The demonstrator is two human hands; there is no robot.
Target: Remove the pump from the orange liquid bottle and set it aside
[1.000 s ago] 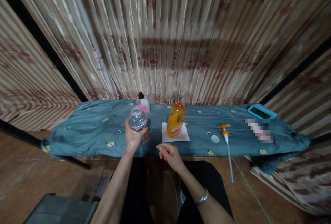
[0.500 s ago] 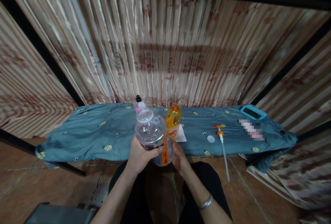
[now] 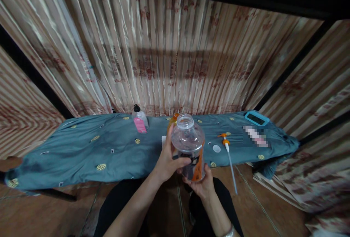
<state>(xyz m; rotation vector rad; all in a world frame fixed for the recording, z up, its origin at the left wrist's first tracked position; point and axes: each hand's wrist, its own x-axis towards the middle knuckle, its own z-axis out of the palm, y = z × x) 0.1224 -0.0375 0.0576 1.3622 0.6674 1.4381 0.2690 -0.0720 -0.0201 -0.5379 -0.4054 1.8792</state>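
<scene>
A large clear plastic bottle (image 3: 188,140) with an orange and black label is held over the bench's front edge, its mouth uncapped. My left hand (image 3: 166,160) wraps around its left side, thumb across the front. Under its base and right side, my right hand (image 3: 202,184) supports it with fingers closed on it. Behind it stands an orange bottle (image 3: 172,121) with an open neck, mostly hidden by the clear one and my left hand. To the right lies an orange pump head (image 3: 224,141) with a long tube (image 3: 232,173) hanging over the edge, beside a small white disc (image 3: 216,148).
A clear bottle with a pink label and black top (image 3: 140,122) stands at the back left. On the right are a blue-framed digital device (image 3: 257,117) and a blurred item (image 3: 256,136). A green-blue patterned cloth (image 3: 82,149) covers the bench; a curtain (image 3: 164,47) hangs behind.
Both hands have carried the clear bottle to the right, in front of the orange bottle. The pink-labelled bottle now shows fully. The view has shifted slightly.
</scene>
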